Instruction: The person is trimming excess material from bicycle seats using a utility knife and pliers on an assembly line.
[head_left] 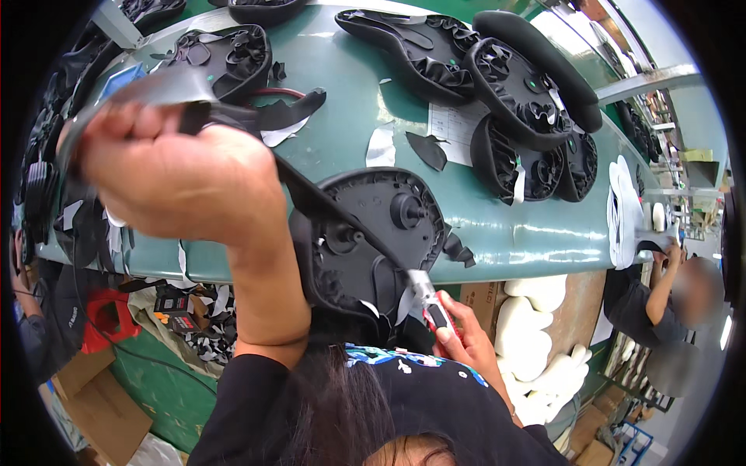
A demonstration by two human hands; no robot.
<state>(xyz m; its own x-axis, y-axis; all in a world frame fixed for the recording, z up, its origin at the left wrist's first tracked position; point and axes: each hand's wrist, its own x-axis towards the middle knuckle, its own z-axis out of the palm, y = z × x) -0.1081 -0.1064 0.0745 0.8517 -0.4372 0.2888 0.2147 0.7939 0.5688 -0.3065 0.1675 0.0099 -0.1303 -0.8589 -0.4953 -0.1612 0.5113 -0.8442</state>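
Observation:
My left hand (194,167) is raised on the left, closed in a fist around a black strip of cover material (330,210) and blurred by motion. The strip runs taut down to the right, across a black moulded seat base (392,186) with a dark cover gathered round its rim. In my right hand (472,342) is a red and silver utility knife (432,301), its head against the strip's lower end at the near side of the base. Whether the blade has entered the material cannot be made out.
Several covered black seat pieces (524,97) lie at the table's far right, another (225,58) at far left. Scraps (381,145) are strewn on the green table (536,233). White foam pieces (528,334) sit below its near edge. Another person (653,303) works at right.

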